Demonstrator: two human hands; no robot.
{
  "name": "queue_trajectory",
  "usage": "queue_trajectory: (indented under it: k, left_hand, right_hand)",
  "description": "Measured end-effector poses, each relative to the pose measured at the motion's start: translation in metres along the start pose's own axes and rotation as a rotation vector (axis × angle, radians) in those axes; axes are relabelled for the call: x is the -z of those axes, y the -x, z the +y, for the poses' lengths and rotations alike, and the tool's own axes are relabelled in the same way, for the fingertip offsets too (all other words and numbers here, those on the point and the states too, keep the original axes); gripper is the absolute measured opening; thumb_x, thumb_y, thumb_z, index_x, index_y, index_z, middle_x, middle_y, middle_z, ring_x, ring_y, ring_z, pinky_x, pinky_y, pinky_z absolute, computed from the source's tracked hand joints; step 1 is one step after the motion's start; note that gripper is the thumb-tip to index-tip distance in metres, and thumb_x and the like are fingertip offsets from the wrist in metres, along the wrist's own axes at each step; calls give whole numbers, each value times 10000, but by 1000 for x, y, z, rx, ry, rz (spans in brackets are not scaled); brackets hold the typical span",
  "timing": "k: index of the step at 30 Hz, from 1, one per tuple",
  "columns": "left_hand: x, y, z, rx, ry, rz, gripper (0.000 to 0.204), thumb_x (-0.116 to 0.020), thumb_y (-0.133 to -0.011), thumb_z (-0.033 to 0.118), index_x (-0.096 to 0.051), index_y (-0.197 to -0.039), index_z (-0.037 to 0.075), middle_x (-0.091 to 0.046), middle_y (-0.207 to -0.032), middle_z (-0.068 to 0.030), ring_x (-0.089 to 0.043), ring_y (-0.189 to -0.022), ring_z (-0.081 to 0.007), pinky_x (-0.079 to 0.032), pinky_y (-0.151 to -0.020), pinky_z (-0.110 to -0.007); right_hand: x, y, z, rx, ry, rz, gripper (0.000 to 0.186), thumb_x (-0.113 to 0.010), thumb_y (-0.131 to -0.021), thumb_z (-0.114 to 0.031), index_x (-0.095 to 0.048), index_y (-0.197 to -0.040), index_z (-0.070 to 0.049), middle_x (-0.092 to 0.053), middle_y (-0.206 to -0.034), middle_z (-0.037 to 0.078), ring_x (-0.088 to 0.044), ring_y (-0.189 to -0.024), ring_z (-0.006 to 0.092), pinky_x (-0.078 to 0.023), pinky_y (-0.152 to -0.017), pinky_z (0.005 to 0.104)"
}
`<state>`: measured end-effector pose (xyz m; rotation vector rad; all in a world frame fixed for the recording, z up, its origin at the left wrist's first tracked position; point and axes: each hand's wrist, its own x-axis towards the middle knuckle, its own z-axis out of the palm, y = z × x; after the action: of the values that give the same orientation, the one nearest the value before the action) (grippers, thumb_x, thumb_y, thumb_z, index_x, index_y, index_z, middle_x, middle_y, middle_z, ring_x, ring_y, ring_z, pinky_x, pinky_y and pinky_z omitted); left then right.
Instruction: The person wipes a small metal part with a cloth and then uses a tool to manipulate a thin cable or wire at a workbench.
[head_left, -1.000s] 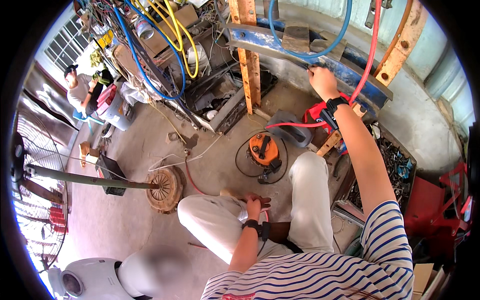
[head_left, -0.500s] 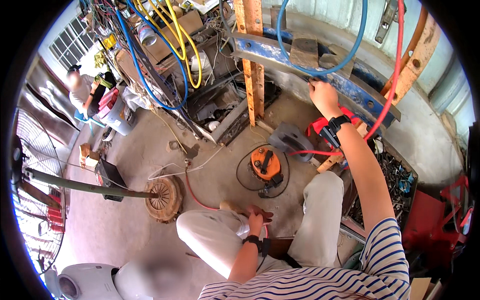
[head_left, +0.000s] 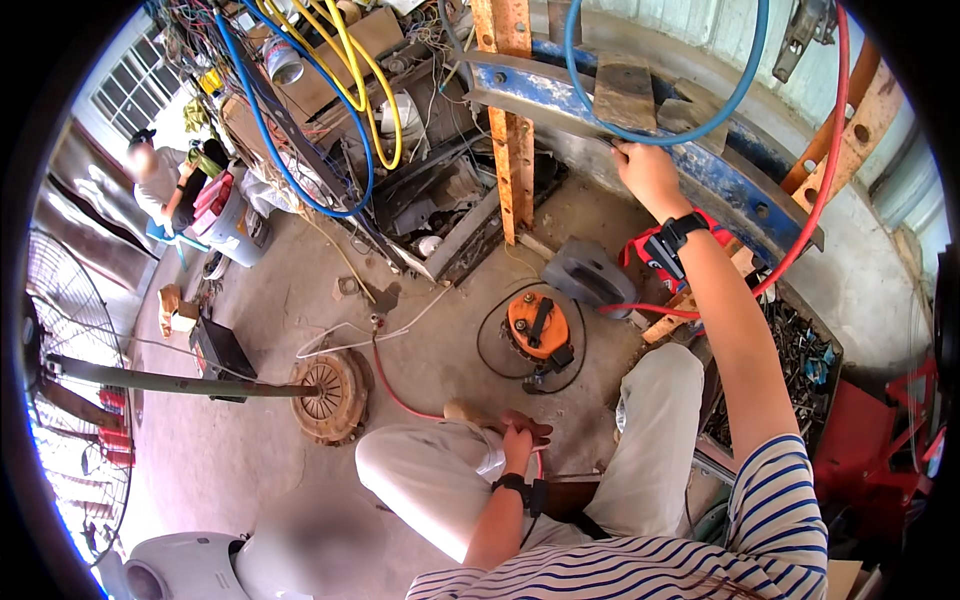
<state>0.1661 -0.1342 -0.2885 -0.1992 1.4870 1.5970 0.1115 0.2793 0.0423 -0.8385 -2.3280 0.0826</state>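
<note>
My right hand (head_left: 648, 176) reaches far forward with its fingers closed at the lower edge of a blue, paint-worn steel beam (head_left: 735, 185). Whatever small dark thing is at the fingertips is too small to name. Just above the hand hangs a loop of blue hose (head_left: 758, 60). Low between my knees is my left hand (head_left: 517, 447), its fingers bunched beside a dark reddish-brown shape (head_left: 528, 426) that I cannot make out. A thin red hose (head_left: 392, 388) runs toward that hand, and a piece of red shows just below it.
An orange round device (head_left: 538, 326) with a black cord lies on the floor beside a grey plastic case (head_left: 588, 272). A tray of metal parts (head_left: 790, 360) is at the right. A fan stand's round base (head_left: 328, 412) stands left. Another person (head_left: 160, 190) sits far left.
The view has shifted slightly, and the beam and hoses sit a little further right. My right hand stays by the beam's lower edge, and my left hand remains between my knees.
</note>
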Motion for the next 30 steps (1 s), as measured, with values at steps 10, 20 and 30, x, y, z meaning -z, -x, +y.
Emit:
queue_trajectory:
  k: [10,20,30]
  left_hand:
    - [0,-1,-1,58,39,13,349,-378,-815,18,-369,-1154,-65,-589,-955,-238,-638,-769,-385,-576,-604,-438]
    - [-10,43,42,-49,-321,149,298,-388,-811,17,-423,-1094,-70,-571,-952,-236,-633,-759,-368,-579,-587,-457]
    - [10,3,-5,-44,-10,89,348,-419,-794,16,-418,-1141,-3,-551,-1050,-243,-573,-821,-399,-509,-749,-551]
  right_hand:
    - [8,8,15,60,66,-36,211,-570,-833,-290,-699,-884,-131,-635,-748,163,-614,-682,374,-511,-629,444]
    - [-20,-9,-15,57,137,111,202,-549,-842,-268,-686,-862,-122,-629,-712,178,-622,-655,364,-513,-595,466]
    - [32,32,11,-2,215,7,193,-542,-839,-248,-674,-842,-108,-642,-724,164,-634,-661,349,-521,-613,454]
